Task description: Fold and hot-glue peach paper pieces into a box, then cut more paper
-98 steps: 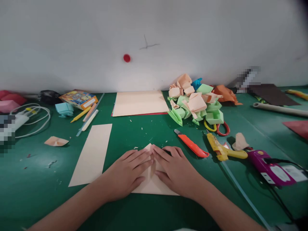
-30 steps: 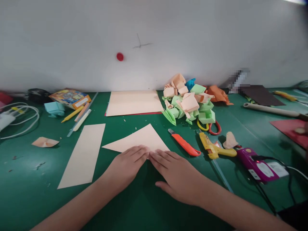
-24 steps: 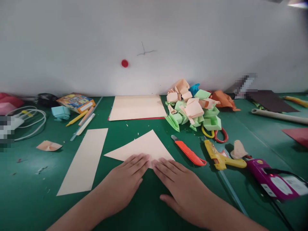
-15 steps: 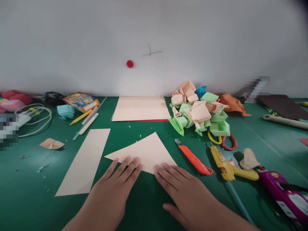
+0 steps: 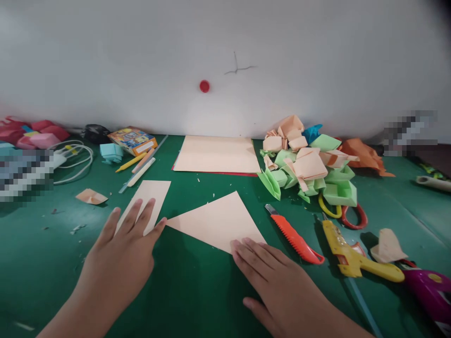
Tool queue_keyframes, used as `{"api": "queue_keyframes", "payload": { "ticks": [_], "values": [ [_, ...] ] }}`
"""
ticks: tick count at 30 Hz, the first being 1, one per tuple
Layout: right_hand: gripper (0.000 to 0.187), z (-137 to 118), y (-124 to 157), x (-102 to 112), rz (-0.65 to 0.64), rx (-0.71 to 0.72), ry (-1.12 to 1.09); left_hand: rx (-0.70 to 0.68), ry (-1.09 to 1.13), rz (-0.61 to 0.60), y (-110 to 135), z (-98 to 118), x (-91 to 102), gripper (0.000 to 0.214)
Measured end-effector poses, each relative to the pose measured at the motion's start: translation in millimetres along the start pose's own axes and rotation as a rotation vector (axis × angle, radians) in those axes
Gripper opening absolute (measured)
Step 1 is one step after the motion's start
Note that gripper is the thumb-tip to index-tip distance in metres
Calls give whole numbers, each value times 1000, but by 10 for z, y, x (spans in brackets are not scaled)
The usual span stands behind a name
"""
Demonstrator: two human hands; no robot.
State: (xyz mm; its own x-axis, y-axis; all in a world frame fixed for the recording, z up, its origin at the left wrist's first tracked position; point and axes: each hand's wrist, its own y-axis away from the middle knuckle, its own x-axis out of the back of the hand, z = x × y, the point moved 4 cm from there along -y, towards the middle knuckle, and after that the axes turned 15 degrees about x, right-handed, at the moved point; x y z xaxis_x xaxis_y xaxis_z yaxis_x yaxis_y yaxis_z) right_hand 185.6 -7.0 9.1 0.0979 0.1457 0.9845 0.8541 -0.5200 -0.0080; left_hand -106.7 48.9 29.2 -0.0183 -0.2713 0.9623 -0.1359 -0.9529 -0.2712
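A folded peach paper triangle (image 5: pixel 214 221) lies on the green tabletop (image 5: pixel 190 291), one point facing left and another facing away from me. My right hand (image 5: pixel 264 272) rests on its right corner with the fingers flat and the thumb apart. Over a peach paper strip (image 5: pixel 155 192), my left hand (image 5: pixel 123 253) is spread out, covering the strip's near half. Its index fingertip is at the triangle's left point. Neither hand grips anything. An orange utility knife (image 5: pixel 294 237) lies right of the triangle, its blade end pointing away.
Stacked peach sheets (image 5: pixel 218 155) lie against the wall. Folded green and peach paper pieces (image 5: pixel 310 164) are heaped at the back right, before red-and-yellow-handled scissors (image 5: pixel 354 217). A yellow glue gun (image 5: pixel 347 253) lies at right. Glue sticks (image 5: pixel 141 171) and a colourful box (image 5: pixel 132 140) sit back left.
My left hand has moved left, off the triangle's near edge and onto the paper strip. My right hand stays on the right corner. The camera view has shifted slightly left.
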Motion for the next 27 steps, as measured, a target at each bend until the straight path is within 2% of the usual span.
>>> {"api": "queue_keyframes", "payload": {
  "ticks": [2,5,8,10,12,14,16,18,22,24,27],
  "values": [
    [71,16,-6,-3,-36,5,-17,9,-9,9,20,95,-20,55],
    [68,53,-5,-26,-48,4,-46,-38,-43,6,125,401,-118,61],
    [63,77,3,-49,-20,0,-58,-254,9,-66,240,796,-216,73],
    [61,84,3,-55,-7,3,-59,-389,72,-155,249,927,-238,76],
    [61,93,-2,-52,3,9,-62,-424,105,-240,181,862,-239,84],
    [60,108,-8,-44,6,21,-65,-411,113,-299,86,660,-245,89],
    [59,124,-12,-36,2,35,-65,-289,95,-243,-20,401,-249,80],
    [60,136,-10,-24,2,38,-68,-214,106,-227,-69,235,-284,71],
    [61,133,19,-5,10,30,-101,-81,106,-117,-95,211,-321,51],
    [58,139,52,-8,32,9,-115,0,81,-83,-118,236,-325,51],
    [63,200,123,-23,124,-102,-102,49,110,-111,-169,217,-336,54]
  ]
}}
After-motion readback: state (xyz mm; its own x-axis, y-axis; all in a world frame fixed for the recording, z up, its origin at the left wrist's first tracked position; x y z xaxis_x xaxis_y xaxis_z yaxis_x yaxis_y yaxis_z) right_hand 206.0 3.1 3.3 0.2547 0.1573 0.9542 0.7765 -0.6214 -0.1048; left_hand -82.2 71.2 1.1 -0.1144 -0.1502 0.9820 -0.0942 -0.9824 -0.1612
